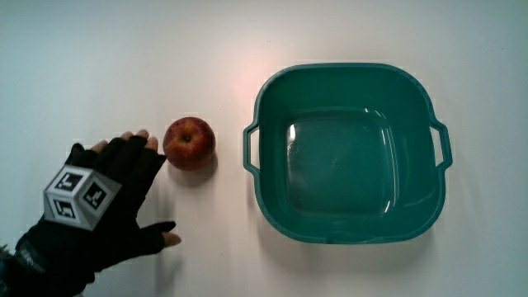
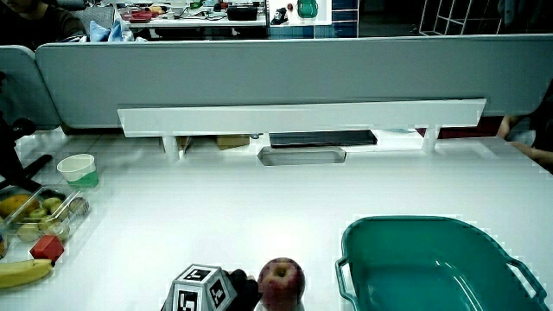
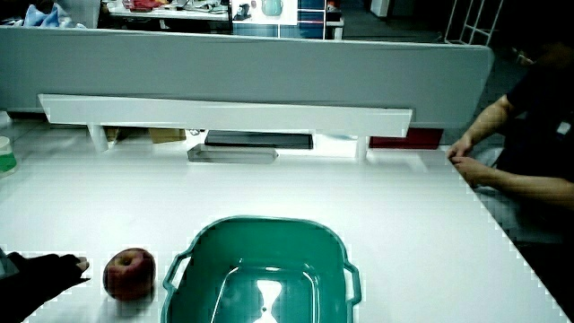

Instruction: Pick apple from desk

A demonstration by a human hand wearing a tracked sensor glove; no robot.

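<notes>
A red apple [image 1: 190,143] rests on the white desk, between the hand and a teal basin; it also shows in both side views [image 2: 281,282] [image 3: 129,274]. The gloved hand [image 1: 115,198] lies flat on the desk beside the apple, fingers spread and holding nothing, fingertips close to the apple's side. A patterned cube [image 1: 77,195] sits on the back of the hand, also visible in a side view [image 2: 199,291]. The hand's fingers [image 3: 45,267] reach toward the apple in a side view.
An empty teal basin [image 1: 267,99] with two handles stands beside the apple. In a side view, a green-and-white cup [image 2: 78,169], a clear box of fruit [image 2: 34,214] and a banana [image 2: 22,273] lie near the table's edge. A low grey partition [image 2: 276,78] bounds the table.
</notes>
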